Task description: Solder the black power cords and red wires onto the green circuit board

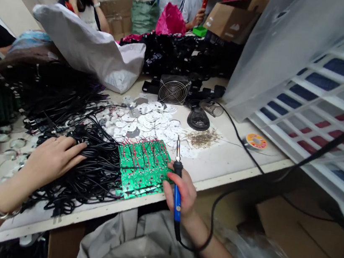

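My right hand (pixel 187 196) holds a blue-handled soldering iron (pixel 177 197), its metal tip pointing up and away from me. Just left of that hand lies a green circuit board panel (pixel 143 169) with red and black wires standing along it; the fingers are close to its right edge. A heap of black power cables (pixel 96 174) lies left of the panel and partly over its edge. On this heap rests my left hand (pixel 52 157), fingers extended over the cables; what is under the fingertips is hidden.
White discs (pixel 147 121) lie behind the panel. A soldering stand (pixel 198 119), a fan (pixel 173 90) and a solder spool (pixel 255 141) are farther back. The iron's cord (pixel 215 211) loops at right. A plastic crate (pixel 314 105) stands right. Two people sit opposite.
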{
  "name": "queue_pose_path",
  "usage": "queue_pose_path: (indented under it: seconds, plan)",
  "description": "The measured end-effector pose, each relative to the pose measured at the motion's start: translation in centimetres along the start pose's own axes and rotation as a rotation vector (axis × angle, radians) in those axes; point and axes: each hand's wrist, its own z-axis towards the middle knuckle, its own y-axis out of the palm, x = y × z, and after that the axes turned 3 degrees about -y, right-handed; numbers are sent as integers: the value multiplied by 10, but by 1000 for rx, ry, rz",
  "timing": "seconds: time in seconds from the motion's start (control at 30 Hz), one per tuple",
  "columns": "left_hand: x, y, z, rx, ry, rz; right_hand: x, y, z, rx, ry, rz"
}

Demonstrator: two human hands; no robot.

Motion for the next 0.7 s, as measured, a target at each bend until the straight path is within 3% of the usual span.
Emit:
queue_pose_path:
  seconds: [0.1, 0.23, 0.37, 0.5, 0.7]
  plan:
    - [18, -7, 3, -65, -114, -171, -1, 1, 3, -5, -13, -24]
    - [70, -26, 29, 77, -146, -427, -4, 1, 4, -4, 19, -10]
    - [118, -15, 56, 3, -126, -474, -11, -8, 7, 12, 92, 49]
    - [128, -3, 64, 48, -156, -538, -21, -18, 19, 31, 85, 140]
    - [130, -16, 44, 258, -158, -905, -43, -8, 50, -96, -36, 102]
